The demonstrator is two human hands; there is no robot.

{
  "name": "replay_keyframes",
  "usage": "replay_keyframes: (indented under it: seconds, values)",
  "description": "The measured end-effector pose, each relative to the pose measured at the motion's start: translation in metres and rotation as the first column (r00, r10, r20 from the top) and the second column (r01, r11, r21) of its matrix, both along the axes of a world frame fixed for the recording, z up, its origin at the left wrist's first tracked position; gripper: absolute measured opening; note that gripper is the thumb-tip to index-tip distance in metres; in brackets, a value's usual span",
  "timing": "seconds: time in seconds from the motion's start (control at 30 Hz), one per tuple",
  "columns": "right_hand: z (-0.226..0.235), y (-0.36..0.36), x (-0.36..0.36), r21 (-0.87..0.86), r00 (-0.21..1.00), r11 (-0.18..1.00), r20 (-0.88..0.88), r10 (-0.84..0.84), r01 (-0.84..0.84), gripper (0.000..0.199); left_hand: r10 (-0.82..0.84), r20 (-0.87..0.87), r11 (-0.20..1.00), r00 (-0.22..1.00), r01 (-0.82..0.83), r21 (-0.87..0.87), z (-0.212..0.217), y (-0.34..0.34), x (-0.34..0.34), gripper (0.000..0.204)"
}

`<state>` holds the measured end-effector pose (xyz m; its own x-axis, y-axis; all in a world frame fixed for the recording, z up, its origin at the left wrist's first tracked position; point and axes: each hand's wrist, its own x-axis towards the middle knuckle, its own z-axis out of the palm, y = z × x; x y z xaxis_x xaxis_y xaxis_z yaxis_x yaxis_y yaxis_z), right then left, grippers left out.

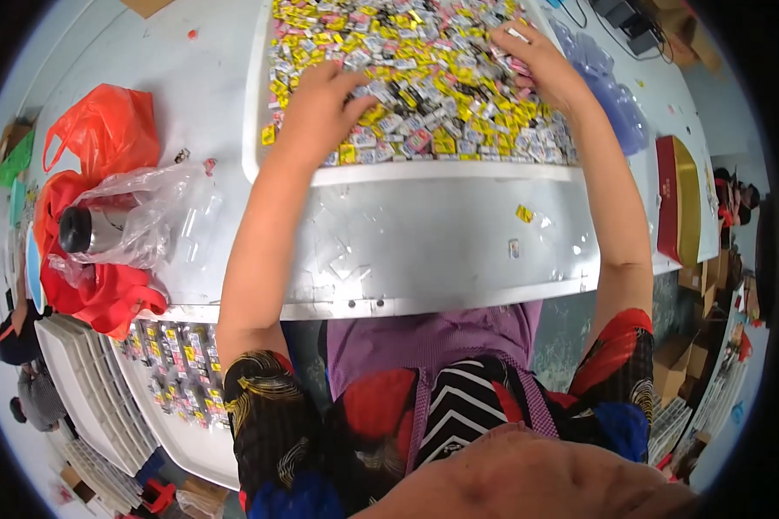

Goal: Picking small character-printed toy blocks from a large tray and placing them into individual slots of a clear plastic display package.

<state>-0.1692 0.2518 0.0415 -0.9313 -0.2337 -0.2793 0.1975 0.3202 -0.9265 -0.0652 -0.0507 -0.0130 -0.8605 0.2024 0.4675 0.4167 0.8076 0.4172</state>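
A large white tray (381,173) holds a dense spread of small rectangular pieces (446,95) in yellow, white, pink and black. Over its left part, my left hand (325,108) is open, with thumb and fingers apart and the fingertips among the pieces. At the right side, my right hand (545,69) has its fingers curled round a few small pink and white pieces (518,64). Two loose pieces lie outside the tray on the table near me: a yellow one (524,213) and a whitish one (515,249).
On the table's left sit a red plastic bag (117,130) and a steel flask (104,229) beside clear plastic. Clear bluish plastic trays (619,108) and a red-and-gold box (679,199) stand right. Below left, another white tray (190,441) holds filled clear packs (182,368).
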Motion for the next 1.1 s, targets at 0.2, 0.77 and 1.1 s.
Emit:
replay_keyframes:
  seconds: [0.2,0.77,1.1]
  values:
    - [-0.015,0.031,0.027,-0.37,0.997,0.927,-0.02,-0.069,0.057,0.041,-0.019,0.046,0.963,0.999,0.006,0.271,-0.006,0.002,-0.005,0.018]
    - [-0.04,0.051,0.104,-0.686,0.979,0.706,0.047,-0.197,0.175,0.038,-0.376,0.352,0.351,0.857,-0.22,0.91,0.021,-0.014,0.025,0.019]
    - [-0.076,0.061,0.143,-0.918,0.97,0.313,0.215,-0.115,0.241,0.027,-0.431,0.479,0.459,0.765,-0.271,0.846,0.011,0.046,0.128,0.023]
